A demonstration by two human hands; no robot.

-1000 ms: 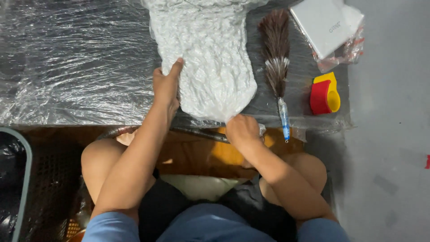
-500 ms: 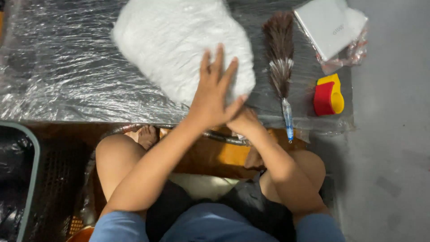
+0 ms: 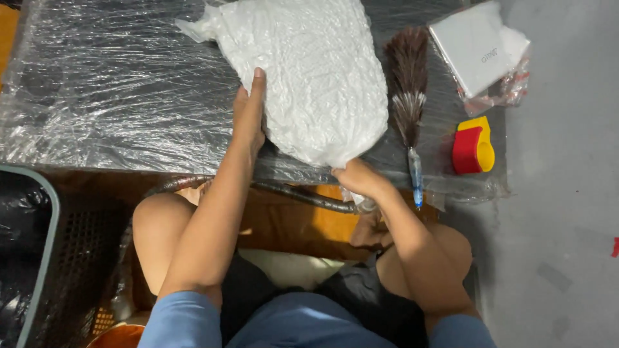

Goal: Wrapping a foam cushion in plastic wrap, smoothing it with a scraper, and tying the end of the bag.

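One low table wrapped in clear film carries everything. One large white plastic bag, crinkled and full, lies on its middle. The left hand rests flat against the bag's left side, fingers straight. The right hand is pinched shut on the bag's near corner at the table edge. Right of the bag lie one feather duster, one white box and one red-and-yellow tape dispenser.

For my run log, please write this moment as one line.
left hand: flat against side of white plastic-wrapped bundle | right hand: pinching bundle's near end | feather duster: beside bundle, untouched
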